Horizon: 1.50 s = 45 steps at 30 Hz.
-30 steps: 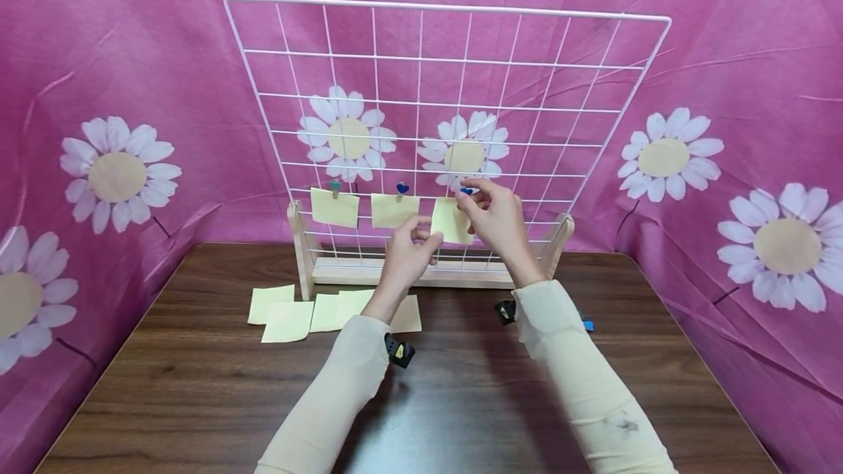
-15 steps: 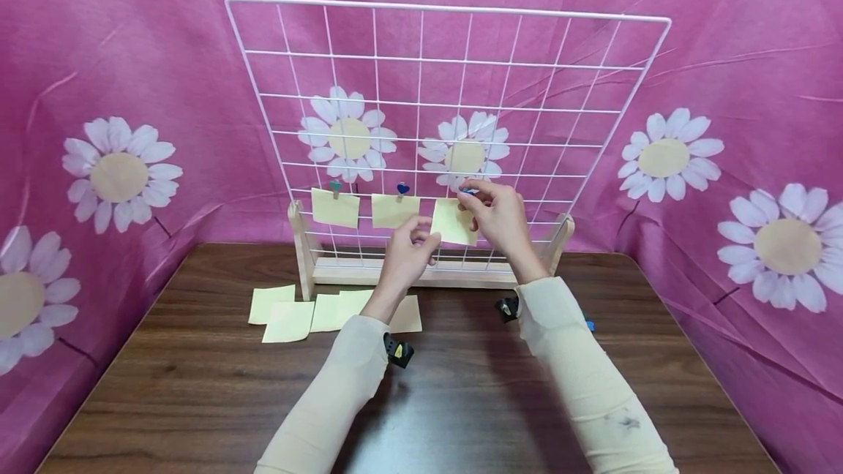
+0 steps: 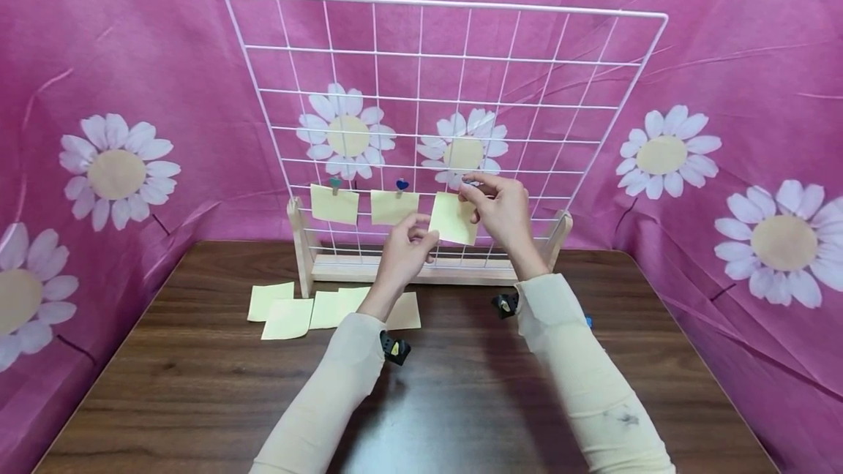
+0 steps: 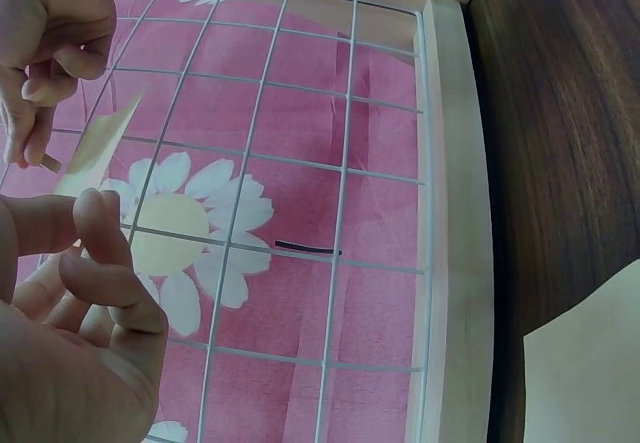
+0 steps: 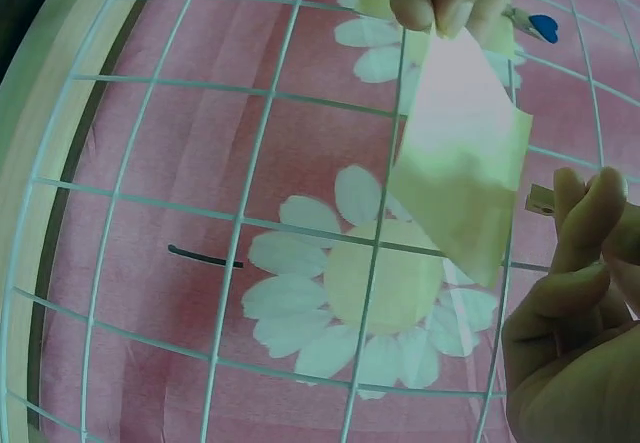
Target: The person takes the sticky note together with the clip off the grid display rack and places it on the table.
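Observation:
My left hand (image 3: 403,251) pinches a pale yellow sticky note (image 3: 453,219) by its lower left corner, in front of the white wire grid (image 3: 444,4). Between thumb and fingers, my right hand (image 3: 506,214) holds a small wooden clothespin (image 5: 540,199), close beside the note's upper right side but apart from it in the right wrist view. To the left, two more notes hang on the grid: one note (image 3: 334,206) under a green heart clip (image 3: 335,183), the other note (image 3: 394,209) under a blue heart clip (image 3: 402,184).
Several loose sticky notes (image 3: 287,319) lie on the brown wooden table (image 3: 454,386) at the left, some overlapping. A wooden stand (image 3: 300,247) bears the grid. One small blue item (image 3: 589,322) lies partly hidden behind the right sleeve. Pink flowered cloth (image 3: 197,93) surrounds the table.
My right hand has drawn slightly right, with the clothespin moving off the note's top edge; its blue heart no longer shows. My left hand has kept its pinch on the note almost in place.

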Each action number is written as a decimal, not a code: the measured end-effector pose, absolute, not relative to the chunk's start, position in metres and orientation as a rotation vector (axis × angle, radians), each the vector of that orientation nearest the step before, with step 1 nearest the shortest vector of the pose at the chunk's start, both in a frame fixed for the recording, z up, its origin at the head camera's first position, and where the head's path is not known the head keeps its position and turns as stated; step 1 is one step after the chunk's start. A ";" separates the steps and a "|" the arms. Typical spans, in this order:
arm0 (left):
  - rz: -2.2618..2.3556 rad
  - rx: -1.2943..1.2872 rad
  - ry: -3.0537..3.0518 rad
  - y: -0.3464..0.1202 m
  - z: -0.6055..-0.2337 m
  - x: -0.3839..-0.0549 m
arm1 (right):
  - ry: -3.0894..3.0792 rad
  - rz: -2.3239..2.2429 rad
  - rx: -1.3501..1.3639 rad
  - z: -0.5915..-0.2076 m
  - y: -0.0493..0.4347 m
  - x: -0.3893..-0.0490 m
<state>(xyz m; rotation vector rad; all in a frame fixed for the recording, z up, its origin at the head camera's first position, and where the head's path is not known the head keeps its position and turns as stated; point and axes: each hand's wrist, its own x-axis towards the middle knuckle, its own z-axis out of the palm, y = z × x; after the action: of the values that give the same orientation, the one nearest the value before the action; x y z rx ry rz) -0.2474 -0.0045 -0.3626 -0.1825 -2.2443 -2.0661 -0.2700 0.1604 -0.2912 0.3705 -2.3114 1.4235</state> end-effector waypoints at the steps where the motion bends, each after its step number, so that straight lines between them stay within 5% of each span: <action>1: -2.068 -0.180 -2.243 -0.005 -0.362 -0.247 | -2.308 1.433 0.376 -0.290 0.161 -0.270; 45: -2.095 -0.186 -2.195 -0.020 -0.379 -0.225 | -2.229 1.636 0.291 -0.315 0.207 -0.238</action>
<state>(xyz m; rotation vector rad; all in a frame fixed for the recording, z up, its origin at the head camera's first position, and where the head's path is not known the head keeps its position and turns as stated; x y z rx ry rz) -0.2249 -0.0196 -0.3793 -0.1863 -2.1949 -2.0947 -0.2382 0.2070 -0.3151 0.2905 -2.2293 1.6362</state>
